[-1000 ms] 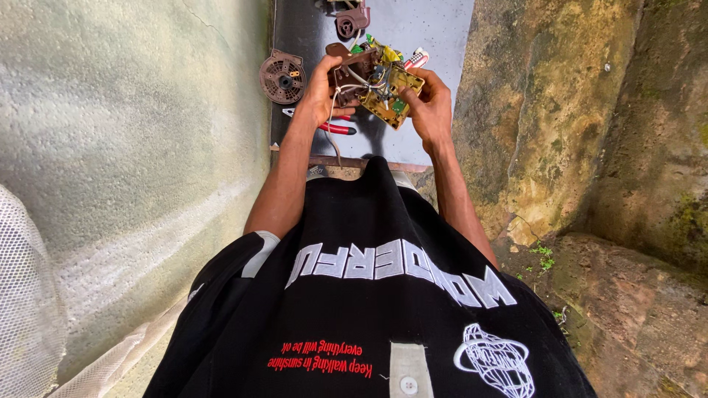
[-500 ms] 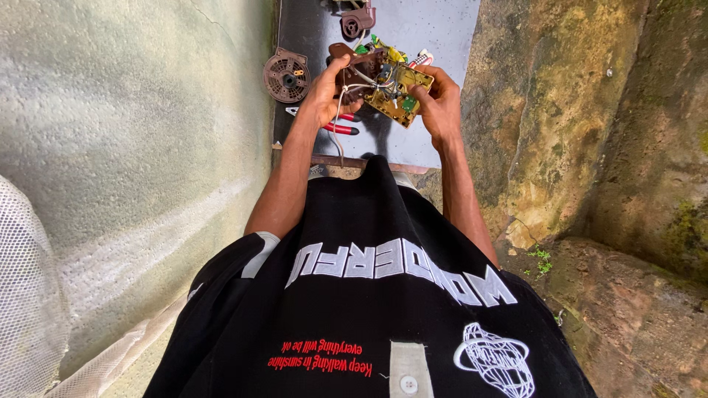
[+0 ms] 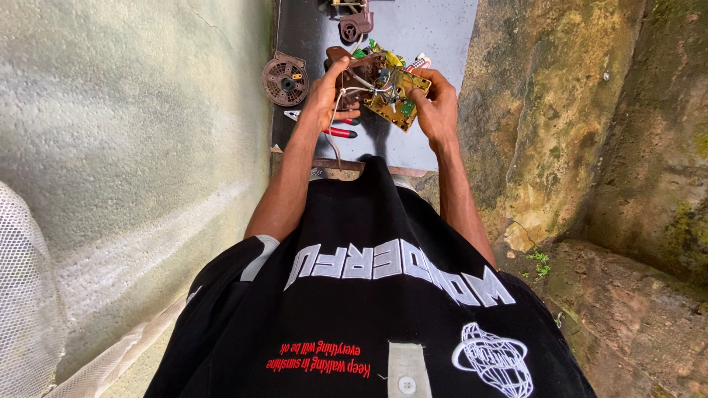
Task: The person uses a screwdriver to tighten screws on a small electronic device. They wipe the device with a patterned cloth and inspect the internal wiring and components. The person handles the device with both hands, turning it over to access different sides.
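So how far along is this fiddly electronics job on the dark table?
Already apart: a round brown part and a small brown piece lie loose on the dark table. In hand: the left hand and right hand hold the wired circuit board. Nothing looks put back together yet; red-handled pliers lie below.

Black short-sleeved shirt (image 3: pixel 369 295). Large white block lettering across chest, small red script lower down, white line-drawn globe emblem (image 3: pixel 493 367) to one side. Grey placket strip with one white button (image 3: pixel 403 385). Grey trim at sleeve edge (image 3: pixel 259 254). Forearms bare; no gloves, watch or rings visible.
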